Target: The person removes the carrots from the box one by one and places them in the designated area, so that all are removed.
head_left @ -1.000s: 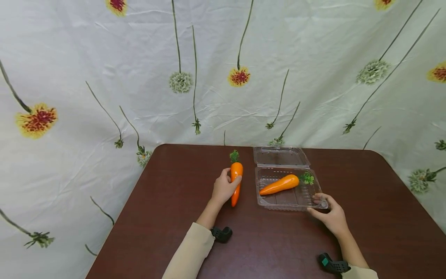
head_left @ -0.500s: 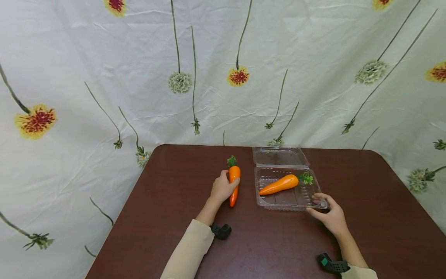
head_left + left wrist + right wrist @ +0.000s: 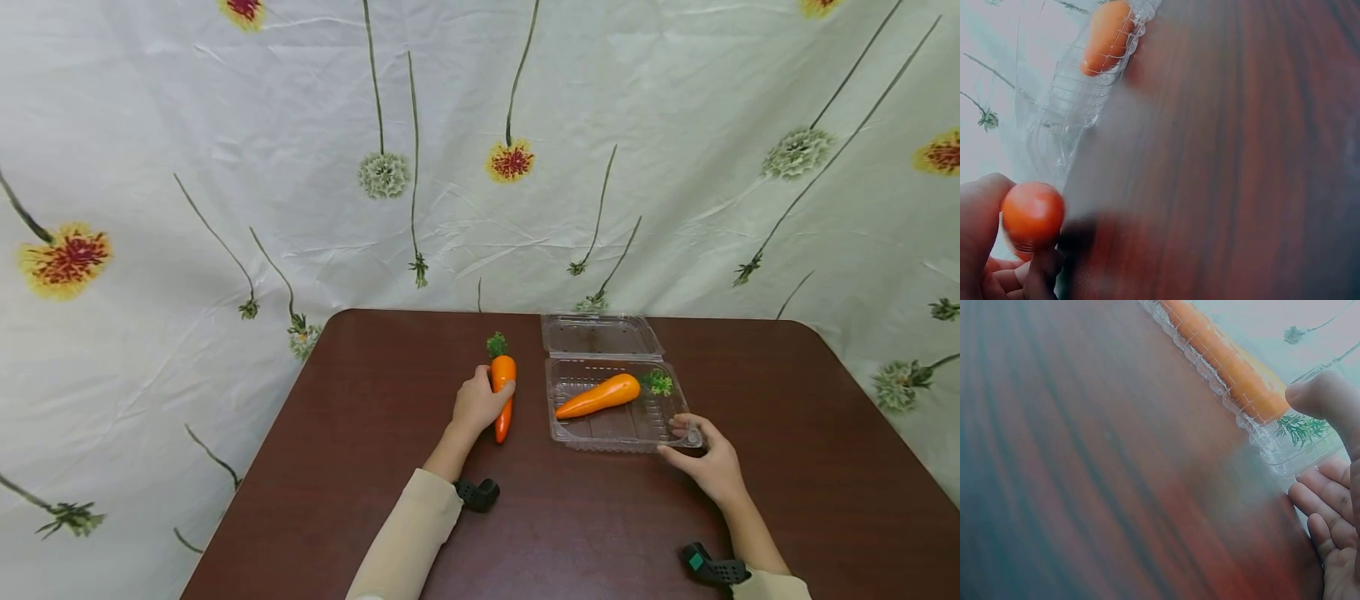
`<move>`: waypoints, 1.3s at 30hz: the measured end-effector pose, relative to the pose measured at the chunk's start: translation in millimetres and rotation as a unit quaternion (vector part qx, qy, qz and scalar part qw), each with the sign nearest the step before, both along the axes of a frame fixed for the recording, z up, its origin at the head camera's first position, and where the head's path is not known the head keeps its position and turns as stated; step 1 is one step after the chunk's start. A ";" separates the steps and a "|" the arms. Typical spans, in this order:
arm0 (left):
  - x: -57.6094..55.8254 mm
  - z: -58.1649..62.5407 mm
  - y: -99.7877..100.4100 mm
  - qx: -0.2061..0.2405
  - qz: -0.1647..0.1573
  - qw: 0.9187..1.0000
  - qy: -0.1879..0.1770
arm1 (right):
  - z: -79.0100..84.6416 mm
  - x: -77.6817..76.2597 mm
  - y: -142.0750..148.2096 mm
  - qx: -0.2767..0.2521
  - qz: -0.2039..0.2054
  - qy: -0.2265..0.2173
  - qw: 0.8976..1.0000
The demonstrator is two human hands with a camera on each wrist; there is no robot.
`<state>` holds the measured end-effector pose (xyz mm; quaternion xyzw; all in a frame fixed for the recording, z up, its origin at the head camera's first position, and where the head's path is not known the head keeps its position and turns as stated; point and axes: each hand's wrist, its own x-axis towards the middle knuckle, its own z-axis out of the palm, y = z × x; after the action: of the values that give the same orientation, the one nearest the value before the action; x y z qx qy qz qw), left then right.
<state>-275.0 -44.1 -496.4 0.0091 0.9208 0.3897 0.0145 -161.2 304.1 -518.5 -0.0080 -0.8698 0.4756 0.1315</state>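
Observation:
My left hand (image 3: 477,405) grips an orange toy carrot (image 3: 504,371) with a green leafy top, left of the container. The carrot's top points to the far side; its tip comes toward me. In the left wrist view the carrot (image 3: 1034,212) shows end-on between thumb and fingers. A clear plastic clamshell container (image 3: 585,433) lies with its lid (image 3: 600,335) folded back. Inside it rests a second carrot (image 3: 600,397), leaves to the right. My right hand (image 3: 712,467) holds the container's near right corner, and the right wrist view shows thumb and fingers (image 3: 1322,503) around that corner.
Everything lies on a dark brown table (image 3: 570,533) with rounded far corners. A pale cloth (image 3: 315,125) printed with flowers hangs behind it. Black bands (image 3: 477,496) sit on both wrists.
The left hand has shifted the held carrot slightly left and toward me, then stayed almost still. The right hand keeps its place at the container's corner.

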 end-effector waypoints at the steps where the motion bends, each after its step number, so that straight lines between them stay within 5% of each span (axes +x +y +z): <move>1: 0.3 0.4 0.1 -0.008 0.001 1.000 -0.002 | 0.0 0.1 -0.1 0.000 0.000 0.000 1.000; 7: 2.2 1.8 -0.5 -0.050 0.005 0.999 -0.009 | -0.2 -0.1 -0.4 -0.001 -0.001 -0.002 1.000; 21: 6.9 3.5 -6.3 -0.058 0.008 0.998 0.002 | -3.7 -2.3 1.9 0.009 -0.005 -0.005 1.000; 29: 9.3 10.4 -11.6 -0.021 0.025 0.998 0.054 | 0.1 0.0 0.1 0.004 0.002 -0.005 1.000; 39: 9.0 25.3 -1.4 0.003 -0.004 0.995 0.100 | -0.2 -1.1 0.2 0.007 -0.003 -0.002 1.000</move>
<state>-265.9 -45.6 -471.1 0.0514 0.9166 0.3891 -0.0762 -162.3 304.3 -518.7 -0.0107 -0.8731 0.4694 0.1313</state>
